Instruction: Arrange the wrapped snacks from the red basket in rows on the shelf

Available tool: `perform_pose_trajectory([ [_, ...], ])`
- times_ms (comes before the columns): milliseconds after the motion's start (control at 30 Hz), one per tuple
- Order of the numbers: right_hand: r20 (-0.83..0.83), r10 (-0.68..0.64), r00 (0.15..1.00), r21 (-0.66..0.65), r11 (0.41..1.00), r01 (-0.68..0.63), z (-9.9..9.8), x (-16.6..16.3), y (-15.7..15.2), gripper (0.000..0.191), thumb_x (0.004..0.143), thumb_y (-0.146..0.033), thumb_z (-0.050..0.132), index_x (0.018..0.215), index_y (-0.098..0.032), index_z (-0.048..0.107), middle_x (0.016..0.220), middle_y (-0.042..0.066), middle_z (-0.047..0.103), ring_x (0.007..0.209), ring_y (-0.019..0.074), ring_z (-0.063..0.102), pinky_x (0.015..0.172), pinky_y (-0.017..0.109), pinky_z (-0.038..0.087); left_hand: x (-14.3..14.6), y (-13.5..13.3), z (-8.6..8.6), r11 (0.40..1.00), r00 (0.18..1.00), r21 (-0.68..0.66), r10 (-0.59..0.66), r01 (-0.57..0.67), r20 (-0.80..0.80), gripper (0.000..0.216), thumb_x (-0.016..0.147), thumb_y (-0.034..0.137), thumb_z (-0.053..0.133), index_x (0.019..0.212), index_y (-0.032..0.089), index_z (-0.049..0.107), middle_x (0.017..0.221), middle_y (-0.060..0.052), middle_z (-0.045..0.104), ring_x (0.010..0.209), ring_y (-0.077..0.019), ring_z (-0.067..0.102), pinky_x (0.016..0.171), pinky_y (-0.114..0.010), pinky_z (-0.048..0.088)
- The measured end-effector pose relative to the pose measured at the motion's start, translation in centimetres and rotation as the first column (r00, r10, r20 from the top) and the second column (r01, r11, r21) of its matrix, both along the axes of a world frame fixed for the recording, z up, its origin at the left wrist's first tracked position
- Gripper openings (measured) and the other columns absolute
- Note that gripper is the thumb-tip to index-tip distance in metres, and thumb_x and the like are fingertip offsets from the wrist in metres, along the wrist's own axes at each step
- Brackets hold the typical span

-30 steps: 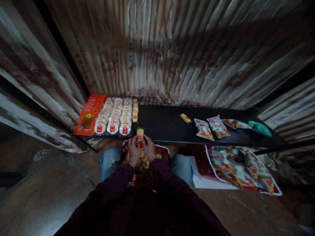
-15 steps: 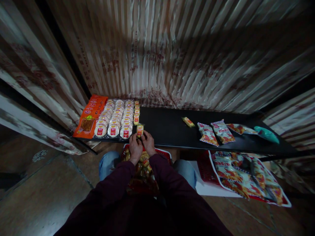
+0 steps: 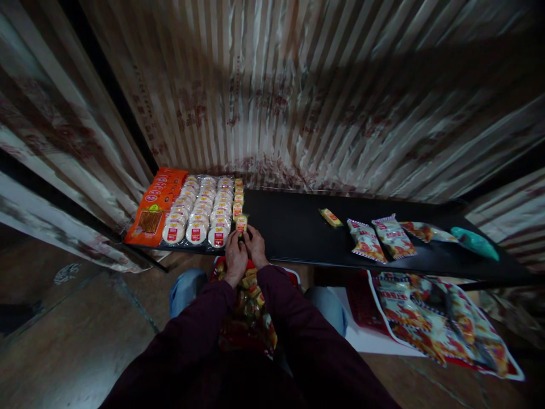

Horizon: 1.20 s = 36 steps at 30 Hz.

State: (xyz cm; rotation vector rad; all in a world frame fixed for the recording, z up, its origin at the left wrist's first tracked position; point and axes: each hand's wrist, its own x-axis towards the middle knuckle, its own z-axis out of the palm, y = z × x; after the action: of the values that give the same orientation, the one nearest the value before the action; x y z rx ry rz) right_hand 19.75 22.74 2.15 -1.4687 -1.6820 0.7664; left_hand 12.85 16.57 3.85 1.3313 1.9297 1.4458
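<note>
My left hand (image 3: pixel 235 254) and my right hand (image 3: pixel 256 246) are close together at the front edge of a black shelf (image 3: pixel 293 227). Both pinch a small yellow snack packet (image 3: pixel 241 224) with a red label, held at the near end of a column of like yellow packets (image 3: pixel 238 196). Left of that column lie rows of round white wrapped cakes (image 3: pixel 200 210), and beyond them a stack of orange packets (image 3: pixel 155 204). A red basket (image 3: pixel 249 295) of mixed snack packets rests on my lap below my hands.
On the shelf's right part lie one loose yellow packet (image 3: pixel 331 217), three patterned snack bags (image 3: pixel 381 237) and a teal bag (image 3: pixel 474 242). A large printed bag (image 3: pixel 438 315) lies on the floor under the shelf. Corrugated metal sheeting (image 3: pixel 298 96) forms the wall behind.
My two hands have carried the yellow packet forward from above the basket to the shelf's front edge, at the end of the yellow column. The view has tilted down a little.
</note>
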Motion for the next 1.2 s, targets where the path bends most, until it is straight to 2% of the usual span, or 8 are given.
perform_pose_trajectory([
  [100,0.002,0.001,1.0,0.018,1.0,-0.001,-0.2,-0.3,0.6,0.032,0.083,-0.022,0.051,0.112,-0.021,0.065,0.109,0.009,0.068,0.101,0.0212,0.061,0.093,0.035,0.047,0.0,0.3,-0.1,1.0,1.0,-0.013,-0.002,0.002,0.02,0.037,0.083,0.016,0.041,0.115,0.016,0.06,0.13,-0.012,0.056,0.125,-0.0221,0.048,0.112,-0.043,0.033],
  [333,0.001,0.001,1.0,0.027,1.0,-0.001,-0.5,-0.9,1.6,0.033,0.083,-0.023,0.049,0.112,-0.02,0.064,0.11,0.009,0.067,0.102,0.0214,0.061,0.094,0.037,0.046,0.1,0.4,-0.5,0.999,0.997,0.003,-0.034,0.034,0.068,0.04,0.087,0.022,0.038,0.121,0.016,0.058,0.137,-0.012,0.053,0.134,-0.0219,0.041,0.117,-0.043,0.025],
  [567,0.02,0.019,1.0,0.018,1.0,-0.02,-0.2,-0.9,1.7,0.03,0.083,-0.023,0.048,0.109,-0.02,0.063,0.11,0.009,0.067,0.101,0.0212,0.061,0.093,0.036,0.046,0.3,0.3,-0.9,0.998,0.995,0.002,-0.057,0.057,0.083,0.044,0.09,0.028,0.035,0.127,0.015,0.054,0.141,-0.014,0.048,0.136,-0.0222,0.038,0.117,-0.044,0.025],
  [800,-0.028,0.008,1.0,-0.013,1.0,-0.008,0.4,-1.0,1.3,0.021,0.081,-0.026,0.047,0.096,-0.021,0.062,0.088,0.002,0.068,0.078,0.0166,0.06,0.075,0.029,0.048,0.2,0.4,-1.0,0.994,0.994,0.026,-0.108,0.107,0.037,0.045,0.093,0.032,0.032,0.13,0.016,0.054,0.142,-0.011,0.049,0.14,-0.0205,0.033,0.118,-0.043,0.022],
  [933,0.0,-0.006,1.0,-0.022,1.0,0.006,0.6,-1.1,1.3,0.017,0.081,-0.026,0.047,0.089,-0.021,0.061,0.083,0.002,0.065,0.074,0.0164,0.058,0.072,0.028,0.046,0.0,0.5,-1.1,0.992,0.991,0.019,-0.124,0.123,0.04,0.047,0.093,0.035,0.033,0.13,0.017,0.054,0.142,-0.011,0.048,0.14,-0.0218,0.031,0.119,-0.043,0.021],
  [1067,0.03,-0.005,1.0,0.007,1.0,0.005,0.4,-1.3,1.4,0.018,0.081,-0.027,0.047,0.09,-0.02,0.061,0.087,0.005,0.063,0.081,0.0189,0.058,0.077,0.031,0.047,-0.1,0.6,-0.9,0.992,0.992,0.024,-0.125,0.124,0.029,0.047,0.093,0.034,0.032,0.131,0.017,0.053,0.142,-0.011,0.048,0.14,-0.0222,0.031,0.119,-0.044,0.02],
  [1200,0.02,-0.034,0.999,0.05,0.998,0.033,0.1,-1.5,1.5,0.024,0.081,-0.026,0.047,0.099,-0.019,0.062,0.098,0.008,0.063,0.094,0.021,0.057,0.087,0.034,0.046,-0.2,0.8,-0.8,0.99,0.991,0.025,-0.137,0.137,0.011,0.048,0.093,0.034,0.031,0.133,0.015,0.052,0.144,-0.013,0.046,0.14,-0.0238,0.032,0.118,-0.046,0.021],
])
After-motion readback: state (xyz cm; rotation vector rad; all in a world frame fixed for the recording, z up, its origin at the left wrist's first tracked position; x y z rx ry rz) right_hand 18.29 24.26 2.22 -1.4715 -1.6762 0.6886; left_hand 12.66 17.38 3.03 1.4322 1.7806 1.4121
